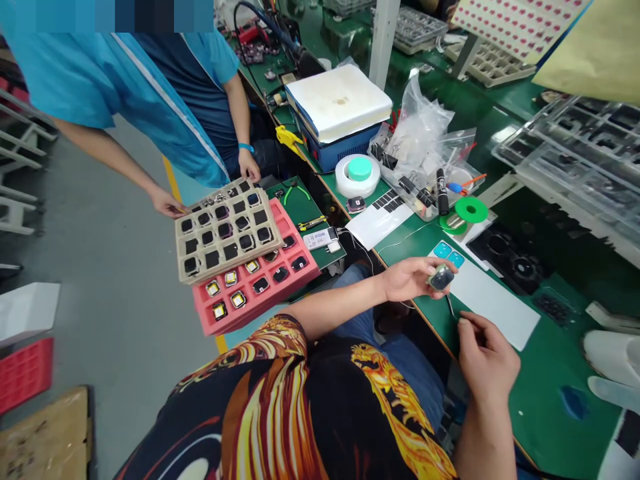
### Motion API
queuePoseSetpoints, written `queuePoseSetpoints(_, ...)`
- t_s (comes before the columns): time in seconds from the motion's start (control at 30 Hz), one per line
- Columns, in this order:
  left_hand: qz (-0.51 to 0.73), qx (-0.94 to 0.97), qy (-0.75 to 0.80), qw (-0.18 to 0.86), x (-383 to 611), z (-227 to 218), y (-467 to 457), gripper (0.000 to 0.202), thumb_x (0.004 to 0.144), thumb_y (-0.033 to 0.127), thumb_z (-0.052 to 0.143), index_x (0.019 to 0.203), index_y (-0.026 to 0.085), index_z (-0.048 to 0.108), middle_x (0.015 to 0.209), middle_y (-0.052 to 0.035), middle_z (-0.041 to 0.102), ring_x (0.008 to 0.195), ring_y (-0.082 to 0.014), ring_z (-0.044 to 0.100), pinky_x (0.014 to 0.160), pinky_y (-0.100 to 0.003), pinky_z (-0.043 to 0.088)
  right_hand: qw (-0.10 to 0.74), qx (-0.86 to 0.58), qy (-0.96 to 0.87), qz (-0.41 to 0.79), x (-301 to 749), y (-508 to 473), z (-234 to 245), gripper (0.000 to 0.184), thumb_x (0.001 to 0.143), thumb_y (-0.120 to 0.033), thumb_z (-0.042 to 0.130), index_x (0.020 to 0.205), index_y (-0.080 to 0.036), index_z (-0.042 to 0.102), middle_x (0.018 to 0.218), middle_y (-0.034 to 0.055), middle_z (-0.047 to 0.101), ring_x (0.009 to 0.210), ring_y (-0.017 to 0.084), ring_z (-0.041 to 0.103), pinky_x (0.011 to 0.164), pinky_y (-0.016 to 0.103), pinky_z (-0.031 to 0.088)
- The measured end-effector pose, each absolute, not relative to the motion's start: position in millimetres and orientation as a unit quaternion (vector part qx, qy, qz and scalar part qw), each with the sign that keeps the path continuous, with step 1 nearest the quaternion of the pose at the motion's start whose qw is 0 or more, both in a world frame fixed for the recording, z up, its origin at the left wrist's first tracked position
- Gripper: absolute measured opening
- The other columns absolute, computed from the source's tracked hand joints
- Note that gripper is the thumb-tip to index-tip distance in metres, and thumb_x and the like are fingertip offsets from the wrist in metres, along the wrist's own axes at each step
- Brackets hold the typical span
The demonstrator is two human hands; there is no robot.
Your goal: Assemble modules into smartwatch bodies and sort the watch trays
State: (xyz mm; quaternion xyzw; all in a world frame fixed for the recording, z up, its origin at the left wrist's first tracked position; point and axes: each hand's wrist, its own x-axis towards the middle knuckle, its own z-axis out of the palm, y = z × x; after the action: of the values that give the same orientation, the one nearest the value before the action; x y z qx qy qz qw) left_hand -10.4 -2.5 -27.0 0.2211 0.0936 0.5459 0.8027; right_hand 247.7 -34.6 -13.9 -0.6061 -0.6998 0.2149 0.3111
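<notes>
My left hand (406,280) holds a smartwatch body (441,277) between thumb and fingers, above the bench's front edge. Its dark glass face is turned towards me. Just to the right and nearer me, my right hand (486,357) is closed in a pinch on a thin metal tool (451,305), whose tip points up towards the watch with a small gap between. Whether the tool is tweezers or a pick cannot be made out. Beneath both hands lies a white sheet (500,307), with light-blue watch-shaped stickers (449,254) at its far left.
Left of me a person in a blue shirt (165,100) holds a beige tray (187,270) of watch parts over a pink tray (205,313). On the green bench stand a tape roll (345,183), a solder spool (471,209), a clear parts box (425,210) and a blue device (330,150).
</notes>
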Motion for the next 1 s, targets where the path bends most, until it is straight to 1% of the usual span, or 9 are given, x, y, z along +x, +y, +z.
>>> queuePoseSetpoints(0.23,0.546,0.199,0.116,0.806,-11.9,-16.4,-6.2,0.049,0.073,0.035,0.083,0.116,0.012,0.076,0.088,-0.0091,0.071,0.081,-0.0242,0.069,0.074,-0.036,0.051,0.308,-0.607,-0.697,0.225,246.6,-34.8,-11.1,0.042,0.095,-0.054,0.076,0.115,-0.019,0.090,0.090,0.0063,0.081,0.074,0.021,0.068,0.076,0.033,0.055)
queuePoseSetpoints(0.6,0.536,0.217,0.110,0.808,-12.8,-19.6,-4.5,0.049,0.076,0.034,0.080,0.120,0.013,0.075,0.089,-0.0116,0.073,0.080,-0.0246,0.069,0.073,-0.035,0.050,0.324,-0.603,-0.693,0.227,242.0,-37.1,-7.6,0.041,0.094,-0.052,0.077,0.112,-0.018,0.091,0.086,0.0069,0.080,0.070,0.020,0.065,0.072,0.032,0.054)
queuePoseSetpoints(0.73,0.535,0.218,0.107,0.809,-13.2,-19.0,-5.2,0.048,0.076,0.034,0.080,0.119,0.013,0.074,0.087,-0.0109,0.073,0.076,-0.0232,0.067,0.073,-0.035,0.050,0.325,-0.603,-0.691,0.229,241.9,-36.9,-8.1,0.040,0.095,-0.052,0.078,0.112,-0.018,0.091,0.084,0.0068,0.079,0.068,0.019,0.063,0.069,0.031,0.052)
queuePoseSetpoints(1.0,0.534,0.221,0.114,0.808,-12.9,-17.5,-5.6,0.049,0.075,0.036,0.081,0.119,0.014,0.074,0.086,-0.0111,0.074,0.077,-0.0229,0.068,0.073,-0.035,0.050,0.327,-0.603,-0.689,0.233,243.0,-37.0,-10.0,0.042,0.095,-0.052,0.077,0.113,-0.017,0.091,0.085,0.0073,0.079,0.068,0.019,0.063,0.070,0.032,0.053)
